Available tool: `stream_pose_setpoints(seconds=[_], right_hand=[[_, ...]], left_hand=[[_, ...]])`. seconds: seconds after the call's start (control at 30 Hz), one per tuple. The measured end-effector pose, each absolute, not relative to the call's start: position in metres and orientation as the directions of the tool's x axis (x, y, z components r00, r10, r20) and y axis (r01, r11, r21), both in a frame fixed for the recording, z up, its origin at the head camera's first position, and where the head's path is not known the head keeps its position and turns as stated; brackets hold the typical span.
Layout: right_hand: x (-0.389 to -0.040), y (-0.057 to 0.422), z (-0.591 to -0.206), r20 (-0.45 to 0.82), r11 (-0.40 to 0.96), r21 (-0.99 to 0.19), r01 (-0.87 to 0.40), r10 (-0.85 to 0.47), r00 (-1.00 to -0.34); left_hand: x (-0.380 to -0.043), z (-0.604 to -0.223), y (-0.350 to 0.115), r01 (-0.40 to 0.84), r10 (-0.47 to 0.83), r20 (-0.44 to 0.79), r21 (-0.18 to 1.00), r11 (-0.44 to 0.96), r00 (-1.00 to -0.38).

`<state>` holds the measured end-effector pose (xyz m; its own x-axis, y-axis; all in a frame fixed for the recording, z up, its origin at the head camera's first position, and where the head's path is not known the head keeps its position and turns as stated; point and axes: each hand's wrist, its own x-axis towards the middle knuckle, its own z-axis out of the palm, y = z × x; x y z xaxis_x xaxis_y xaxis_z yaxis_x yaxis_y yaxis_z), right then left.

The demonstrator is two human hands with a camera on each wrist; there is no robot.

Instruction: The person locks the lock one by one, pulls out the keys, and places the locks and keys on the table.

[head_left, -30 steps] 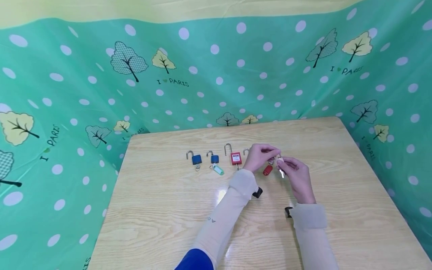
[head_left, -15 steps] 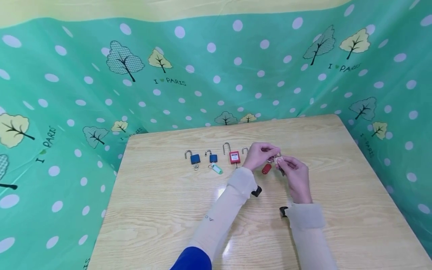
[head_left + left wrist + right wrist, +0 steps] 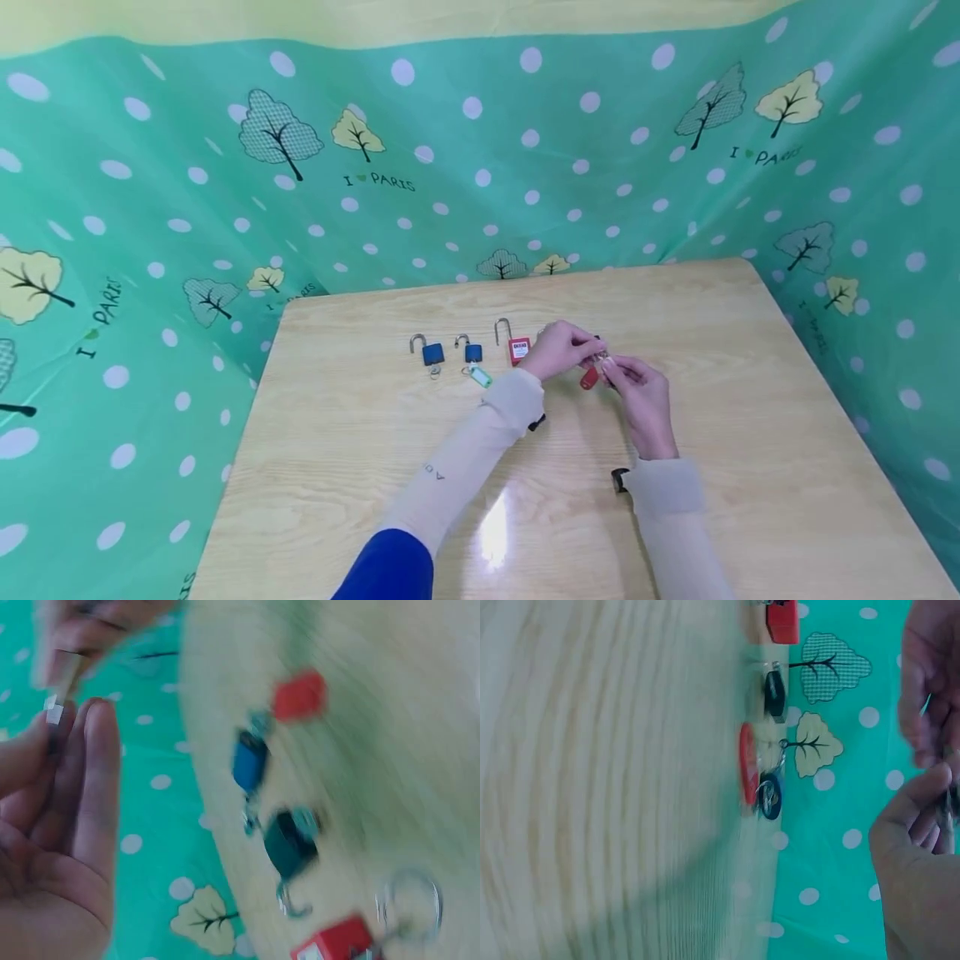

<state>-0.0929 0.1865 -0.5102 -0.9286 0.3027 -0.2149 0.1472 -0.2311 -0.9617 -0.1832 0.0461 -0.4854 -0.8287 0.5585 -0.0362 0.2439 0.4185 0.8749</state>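
Observation:
A small metal padlock (image 3: pixel 602 357) is held between both hands above the table, mostly covered by the fingers. My left hand (image 3: pixel 558 348) pinches its upper end. My right hand (image 3: pixel 647 408) grips its lower part between thumb and fingers. In the left wrist view, a pale, narrow part of the padlock (image 3: pixel 69 675) shows between the two hands. Just below them on the table lies a red key tag (image 3: pixel 590 378). Whatever sits behind the left hand in the head view is largely hidden.
Left of the hands, a red padlock (image 3: pixel 519 350) and two blue padlocks, one in the middle (image 3: pixel 473 353) and one farther left (image 3: pixel 432 353), lie with raised shackles. The middle one carries a green key tag (image 3: pixel 481 377). A patterned green cloth (image 3: pixel 420 208) stands behind the wooden table (image 3: pixel 337 467).
Both hands have shifted slightly left with the padlock between them. Keys that hung below the right hand no longer show clearly. The left forearm has swung left and now covers more of the red padlock.

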Motion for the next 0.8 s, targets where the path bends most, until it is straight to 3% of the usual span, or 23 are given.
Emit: stream_pose_setpoints(seconds=[0.13,0.27,0.63,0.8], right_hand=[[-0.089,0.192,-0.512,-0.246,-0.344,-0.927,0.146,0.267,-0.932],[-0.087,0.195,-0.515,-0.275,-0.401,-0.898,0.181,0.189,-0.943],[-0.086,0.194,-0.520,-0.210,-0.192,-0.964,0.182,0.139,-0.968],[-0.087,0.191,-0.518,-0.196,-0.195,-0.968,0.159,0.186,-0.963]], left_hand=[[-0.183,-0.489,0.048,0.435,0.650,0.034,0.770,0.467,-0.759],[-0.181,-0.494,0.048,0.467,0.654,0.056,0.747,0.474,-0.754],[-0.180,-0.499,0.048,0.431,0.630,0.090,0.802,0.413,-0.772],[-0.179,-0.502,0.050,0.448,0.605,0.121,0.786,0.425,-0.787]])
